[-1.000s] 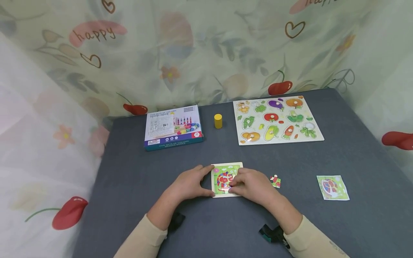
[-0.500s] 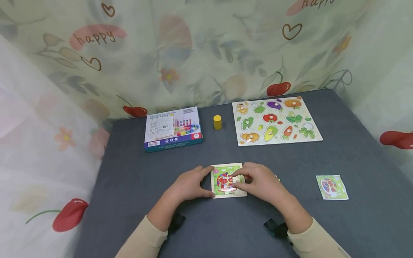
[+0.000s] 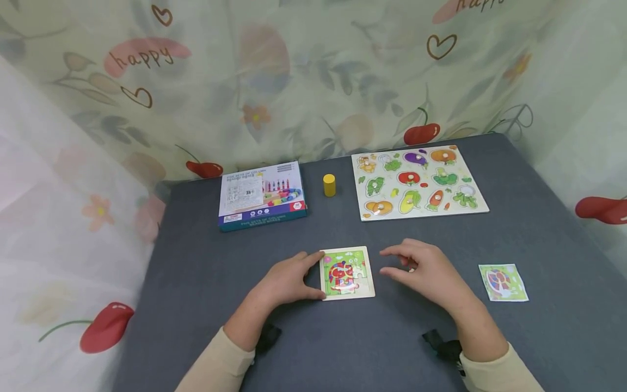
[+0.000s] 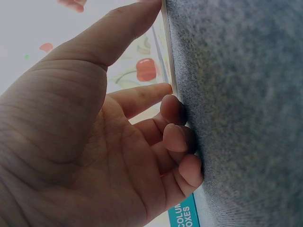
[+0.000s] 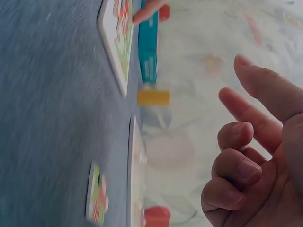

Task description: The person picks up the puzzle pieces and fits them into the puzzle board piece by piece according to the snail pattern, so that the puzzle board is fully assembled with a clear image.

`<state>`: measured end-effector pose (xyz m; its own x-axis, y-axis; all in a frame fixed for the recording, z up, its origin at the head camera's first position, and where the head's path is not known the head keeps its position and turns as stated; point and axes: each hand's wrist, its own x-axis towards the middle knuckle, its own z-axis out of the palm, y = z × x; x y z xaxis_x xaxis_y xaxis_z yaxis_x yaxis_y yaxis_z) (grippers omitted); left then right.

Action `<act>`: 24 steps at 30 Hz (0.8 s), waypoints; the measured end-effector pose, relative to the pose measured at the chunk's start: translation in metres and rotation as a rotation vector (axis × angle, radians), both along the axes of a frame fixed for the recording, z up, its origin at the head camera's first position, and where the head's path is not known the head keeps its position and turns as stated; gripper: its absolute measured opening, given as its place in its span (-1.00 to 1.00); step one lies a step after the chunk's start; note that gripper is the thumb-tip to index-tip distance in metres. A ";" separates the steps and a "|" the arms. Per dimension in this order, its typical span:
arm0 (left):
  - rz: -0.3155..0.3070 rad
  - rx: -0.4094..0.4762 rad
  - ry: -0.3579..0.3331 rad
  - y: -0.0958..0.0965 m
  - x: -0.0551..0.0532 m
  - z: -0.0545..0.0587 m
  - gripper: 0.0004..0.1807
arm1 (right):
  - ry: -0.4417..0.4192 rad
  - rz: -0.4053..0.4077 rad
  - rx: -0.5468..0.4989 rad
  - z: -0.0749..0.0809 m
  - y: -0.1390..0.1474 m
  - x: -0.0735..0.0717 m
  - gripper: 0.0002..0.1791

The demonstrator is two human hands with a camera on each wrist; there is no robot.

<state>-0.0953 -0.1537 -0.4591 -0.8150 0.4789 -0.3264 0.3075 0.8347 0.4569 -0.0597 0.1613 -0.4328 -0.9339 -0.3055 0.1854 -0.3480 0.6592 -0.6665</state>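
Observation:
A small square jigsaw puzzle (image 3: 343, 274) with a pale wooden frame lies flat on the table, showing a red and green picture. Pale bare patches show at its right side. My left hand (image 3: 290, 279) touches the puzzle's left edge with index finger at the far corner and thumb at the near one; the remaining fingers are bent against the tabletop. To the right of the puzzle, my right hand (image 3: 425, 272) is in the air, thumb and index finger apart with nothing between them. Below it a loose puzzle piece (image 5: 97, 195) lies on the table, mostly hidden in the head view.
A picture card (image 3: 503, 283) lies at the right. Along the back of the grey table (image 3: 313, 348) are a boxed set (image 3: 263, 196), a yellow cylinder (image 3: 329, 185) and a vegetable puzzle board (image 3: 419, 182). A printed curtain (image 3: 303, 71) hangs behind.
My right hand has left the puzzle and moved to the right, over the loose piece, with its thumb and index finger parted. My left hand has stayed at the puzzle's edge.

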 end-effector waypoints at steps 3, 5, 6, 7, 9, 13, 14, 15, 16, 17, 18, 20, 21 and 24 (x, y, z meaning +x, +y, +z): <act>0.004 -0.005 0.000 0.000 0.000 0.001 0.04 | 0.007 -0.038 -0.006 -0.003 0.011 0.001 -0.64; 0.005 -0.006 -0.002 0.000 -0.001 0.001 0.05 | -0.005 -0.066 -0.013 -0.005 0.018 0.003 -0.66; 0.004 -0.008 -0.003 0.000 -0.001 0.000 0.05 | -0.015 -0.082 -0.012 -0.006 0.021 0.005 -0.68; 0.005 -0.008 -0.004 0.000 0.000 0.000 0.05 | -0.030 -0.097 -0.012 -0.006 0.024 0.006 -0.70; 0.005 -0.007 -0.007 0.000 0.000 0.000 0.05 | -0.064 -0.128 -0.006 -0.007 0.030 0.008 -0.74; 0.006 -0.006 -0.006 0.000 0.000 0.000 0.05 | -0.151 -0.184 0.040 -0.009 0.041 0.010 -0.76; 0.006 -0.007 -0.006 0.000 0.000 0.000 0.05 | -0.176 -0.195 0.059 -0.010 0.044 0.011 -0.74; 0.006 -0.008 -0.005 0.000 0.000 0.000 0.05 | -0.202 -0.204 0.077 -0.012 0.046 0.011 -0.71; 0.006 -0.009 -0.005 0.000 0.000 0.000 0.05 | -0.226 -0.209 0.099 -0.014 0.047 0.010 -0.68; 0.006 -0.010 -0.004 0.000 0.000 0.000 0.05 | -0.247 -0.215 0.123 -0.016 0.049 0.010 -0.65; 0.005 -0.011 -0.004 0.000 0.000 -0.001 0.05 | -0.265 -0.215 0.142 -0.019 0.050 0.010 -0.62; 0.005 -0.013 -0.003 0.000 0.000 -0.001 0.05 | -0.295 -0.209 0.165 -0.024 0.051 0.009 -0.57; 0.005 -0.013 -0.003 0.000 -0.001 -0.001 0.05 | -0.304 -0.204 0.174 -0.026 0.052 0.008 -0.56; 0.003 -0.012 -0.001 0.000 -0.001 -0.002 0.05 | -0.313 -0.194 0.185 -0.030 0.052 0.007 -0.59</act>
